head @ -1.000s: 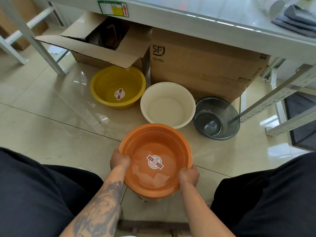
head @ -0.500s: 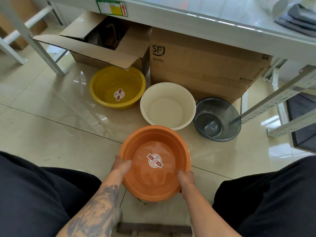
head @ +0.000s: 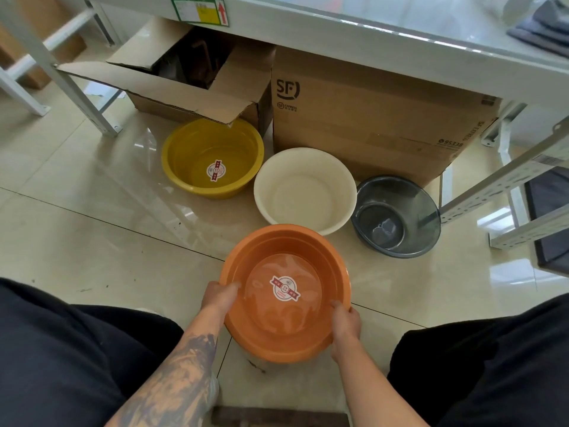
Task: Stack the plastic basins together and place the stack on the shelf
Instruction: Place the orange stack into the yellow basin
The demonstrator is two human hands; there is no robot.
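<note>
I hold an orange plastic basin (head: 286, 331) with a round sticker inside, tilted slightly toward the far side, just above the floor between my knees. My left hand (head: 219, 295) grips its left rim and my right hand (head: 345, 323) grips its near right rim. Beyond it on the tiled floor stand a cream basin (head: 304, 191), a yellow basin (head: 212, 157) with a sticker to the far left, and a dark grey translucent basin (head: 397, 215) to the right. The white shelf board (head: 385, 35) runs across the top.
Two cardboard boxes sit under the shelf: an open one (head: 191, 84) behind the yellow basin and a closed SF box (head: 369, 118) behind the cream and grey ones. White metal shelf struts (head: 505, 183) slant at the right and the left (head: 70, 90). Folded dark cloth (head: 545, 26) lies on the shelf.
The orange basin has tipped slightly forward toward the cream basin. My left thumb has shifted over the rim to the inside, and both hands keep their grip.
</note>
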